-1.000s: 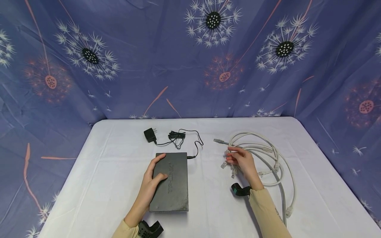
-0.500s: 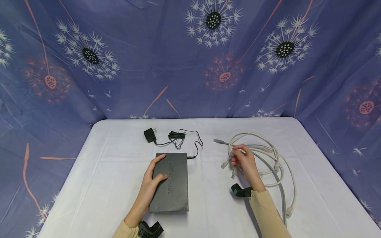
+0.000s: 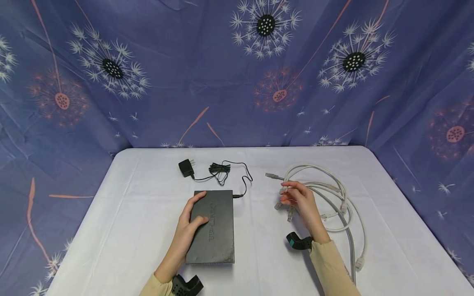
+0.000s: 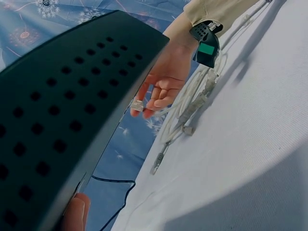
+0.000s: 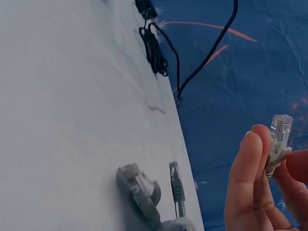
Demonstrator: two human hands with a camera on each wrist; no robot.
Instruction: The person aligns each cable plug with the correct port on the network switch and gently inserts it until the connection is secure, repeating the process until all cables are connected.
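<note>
My left hand (image 3: 181, 236) grips the left side of a dark grey TP-LINK network switch (image 3: 220, 246), thumb lying on its top. In the left wrist view the vented side of the switch (image 4: 72, 106) fills the left part, with a fingertip (image 4: 77, 211) under its edge. To the right, my right hand (image 3: 305, 205) pinches the clear plug of a network cable (image 5: 279, 139) between thumb and fingers, raised above the other cables. That plug points up in the right wrist view. A thin power lead (image 3: 238, 196) is plugged into the far right of the switch.
Coiled white and grey network cables (image 3: 338, 181) lie under and right of the right hand, several plugs loose, one grey plug (image 3: 273, 176) pointing left. Behind the switch lies a black power adapter (image 3: 186, 168) with its bundled cord (image 3: 219, 168). A patterned curtain (image 3: 185, 82) stands beyond the table.
My right hand drew slightly right, then came back left with the pinched plug, which now shows at its fingertips. The left hand and the switch have stayed still.
</note>
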